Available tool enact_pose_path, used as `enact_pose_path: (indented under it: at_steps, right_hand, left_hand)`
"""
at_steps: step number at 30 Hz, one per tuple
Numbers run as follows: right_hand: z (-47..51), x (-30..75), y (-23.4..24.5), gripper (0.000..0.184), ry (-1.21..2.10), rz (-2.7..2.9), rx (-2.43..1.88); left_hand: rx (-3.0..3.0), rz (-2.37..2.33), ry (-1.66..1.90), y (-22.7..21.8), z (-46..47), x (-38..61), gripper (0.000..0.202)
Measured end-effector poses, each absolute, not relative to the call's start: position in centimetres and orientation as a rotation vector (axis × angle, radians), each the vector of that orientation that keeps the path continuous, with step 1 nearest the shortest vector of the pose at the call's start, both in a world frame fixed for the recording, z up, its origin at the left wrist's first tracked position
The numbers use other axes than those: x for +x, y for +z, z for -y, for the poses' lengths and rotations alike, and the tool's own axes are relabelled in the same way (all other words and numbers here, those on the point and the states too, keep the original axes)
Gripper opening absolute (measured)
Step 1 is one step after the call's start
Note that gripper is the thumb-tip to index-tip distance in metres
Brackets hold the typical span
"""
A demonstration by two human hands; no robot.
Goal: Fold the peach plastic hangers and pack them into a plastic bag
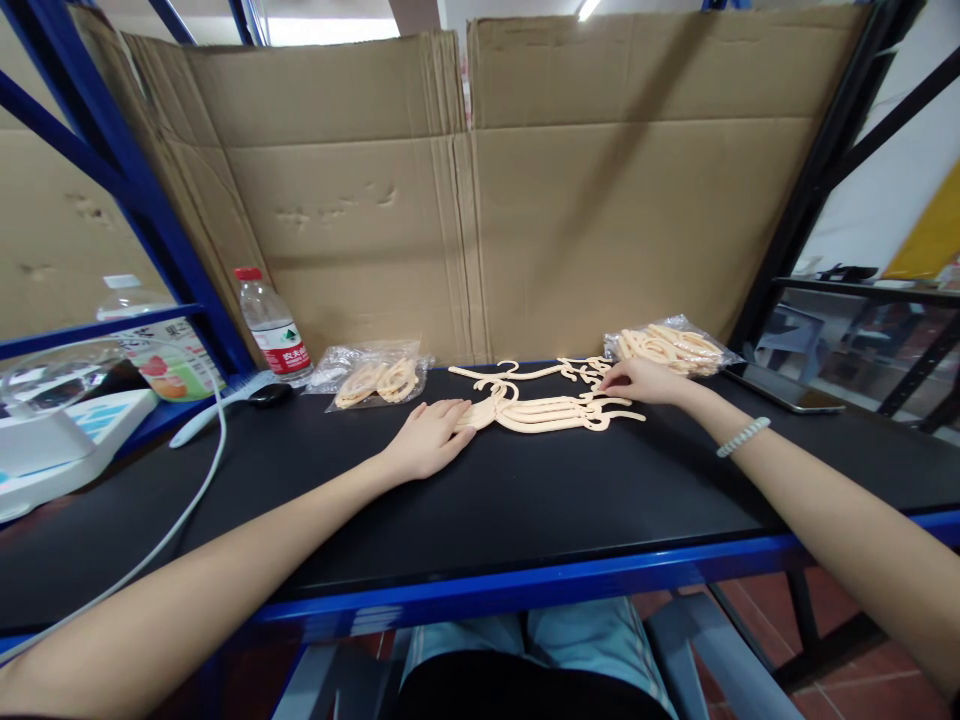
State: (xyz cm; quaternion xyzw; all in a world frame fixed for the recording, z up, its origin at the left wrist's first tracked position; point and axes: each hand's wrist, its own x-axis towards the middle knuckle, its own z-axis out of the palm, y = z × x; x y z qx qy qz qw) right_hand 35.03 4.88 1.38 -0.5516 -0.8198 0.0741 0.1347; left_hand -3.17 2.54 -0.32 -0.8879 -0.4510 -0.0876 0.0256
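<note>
A pile of small peach plastic hangers (544, 410) lies on the black tabletop (480, 490), with one more hanger (517, 372) just behind it. My left hand (429, 437) lies flat on the left end of the pile, fingers stretched out. At the pile's right end, my right hand (641, 381) rests with its fingertips touching the hangers; a bead bracelet (742, 437) circles that wrist. Neither hand grips anything.
A clear bag of hangers (671, 347) sits behind my right hand and another bag (375, 380) at back left. A water bottle (271, 325), a white cable (202, 470), a white device (52, 440) and a phone (784, 390) are around; cardboard (480, 200) walls the back.
</note>
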Motion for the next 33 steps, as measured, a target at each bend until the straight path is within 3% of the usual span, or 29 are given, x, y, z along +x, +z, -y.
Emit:
enact_pose_path:
  at_steps: [10, 18, 26, 33]
  right_hand:
    - [-4.5, 33.7, 1.2, 0.018, -0.104, 2.204, -1.591]
    - [-4.5, 33.8, 1.1, 0.023, 0.169, 2.320, -1.481]
    - [-3.8, 34.4, 1.8, 0.047, 0.404, 2.488, -1.436]
    - [-3.5, 34.2, 2.1, 0.034, 0.332, 2.515, -1.468]
  left_hand:
    - [-2.731, 1.415, -0.270, -0.5, -2.7, -3.1, 0.055]
    - [-2.728, 1.406, -0.279, -0.6, -2.7, -3.2, 0.056]
    - [-2.728, 1.417, -0.264, -0.3, -2.5, -3.0, 0.056]
    - [-2.721, 1.429, -0.260, -0.2, -2.3, -2.9, 0.057]
